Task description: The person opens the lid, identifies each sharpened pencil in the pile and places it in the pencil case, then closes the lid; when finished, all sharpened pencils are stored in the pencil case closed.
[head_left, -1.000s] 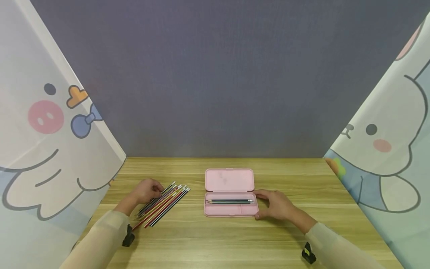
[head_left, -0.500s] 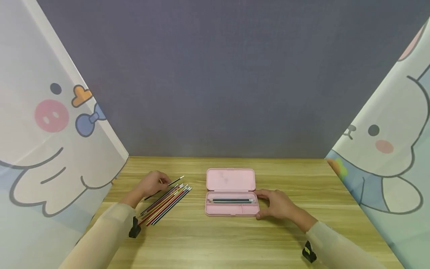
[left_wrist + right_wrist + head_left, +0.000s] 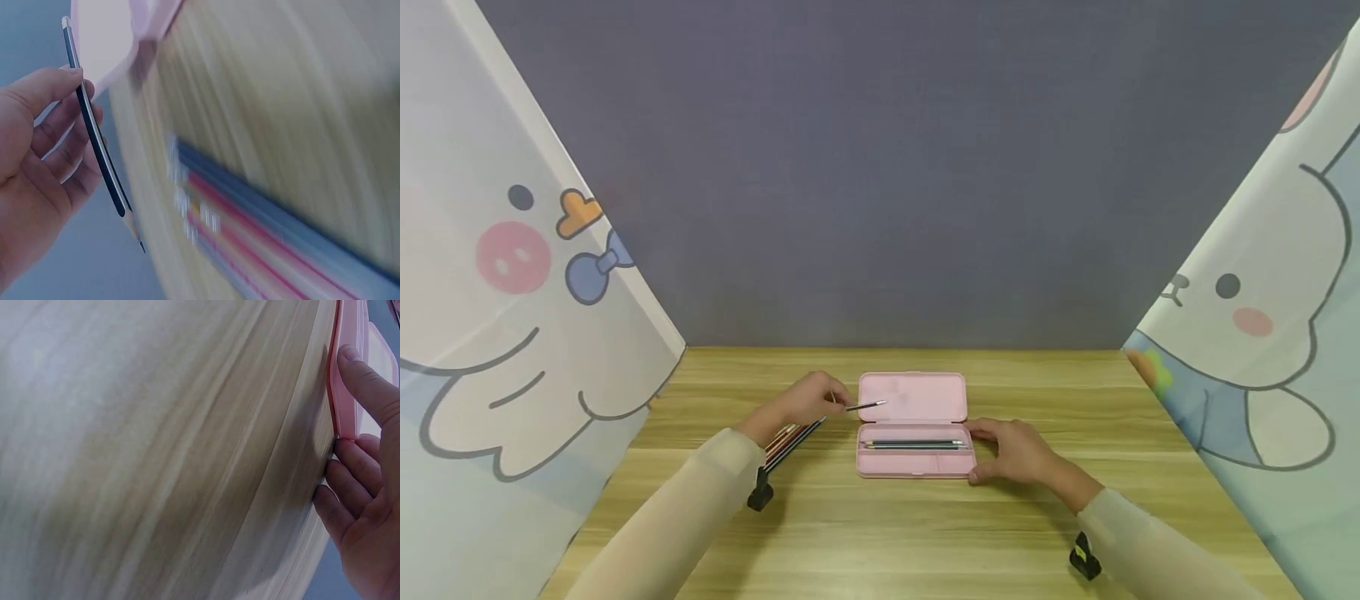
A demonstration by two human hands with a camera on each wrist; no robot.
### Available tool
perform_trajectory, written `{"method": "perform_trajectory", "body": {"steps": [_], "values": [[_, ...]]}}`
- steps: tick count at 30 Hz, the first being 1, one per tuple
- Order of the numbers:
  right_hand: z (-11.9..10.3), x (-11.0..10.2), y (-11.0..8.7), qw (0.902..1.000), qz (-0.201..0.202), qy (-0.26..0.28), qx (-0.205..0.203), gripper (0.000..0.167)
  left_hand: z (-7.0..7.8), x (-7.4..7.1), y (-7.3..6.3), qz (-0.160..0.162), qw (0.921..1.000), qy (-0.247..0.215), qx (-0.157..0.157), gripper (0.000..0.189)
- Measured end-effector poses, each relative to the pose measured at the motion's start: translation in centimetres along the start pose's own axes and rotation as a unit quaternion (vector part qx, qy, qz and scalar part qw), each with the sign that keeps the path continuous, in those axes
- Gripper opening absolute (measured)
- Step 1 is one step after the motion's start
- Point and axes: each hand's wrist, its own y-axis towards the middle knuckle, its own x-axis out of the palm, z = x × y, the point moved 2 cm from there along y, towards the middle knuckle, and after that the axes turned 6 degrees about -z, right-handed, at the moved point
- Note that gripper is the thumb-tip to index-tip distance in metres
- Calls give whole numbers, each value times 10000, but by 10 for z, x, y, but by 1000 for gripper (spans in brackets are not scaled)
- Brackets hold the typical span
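Observation:
Between thumb and fingers my left hand (image 3: 808, 400) pinches a dark pencil with a pale stripe (image 3: 97, 134). Its white eraser end points right and overlaps the raised lid (image 3: 917, 395) in the head view; its sharpened tip shows in the left wrist view. The pink pencil case (image 3: 895, 465) lies open, with several dark pencils (image 3: 913, 445) in its long rear compartment. At the case's right end, my right hand (image 3: 1018, 454) holds it, thumb at the front corner and fingers at the back. Loose pencils (image 3: 250, 231) lie below the left hand, partly hidden by the forearm in the head view.
The wooden table (image 3: 925, 542) ends at a grey panel (image 3: 895, 183) behind the case. Cartoon-printed panels stand at left (image 3: 475, 350) and right (image 3: 1270, 350). The case's front has two smaller compartments, split by a thin divider.
My left hand has lifted a dark pencil from the loose bunch and carried it right, up to the case's lid. The right hand has stayed at the case's end.

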Motion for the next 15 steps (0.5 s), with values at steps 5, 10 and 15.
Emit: {"method": "perform_trajectory", "body": {"steps": [5,10,15], "values": [[-1,1,2,10000,-10,46,-42,89,16,20,26,-141,9996,6,259,12],[1,3,2,10000,18,47,-24,88,33,38,50,-319,9986,-140,403,14],[2,4,2,10000,19,0,49,89,45,54,68,-451,9975,-299,464,15]]}}
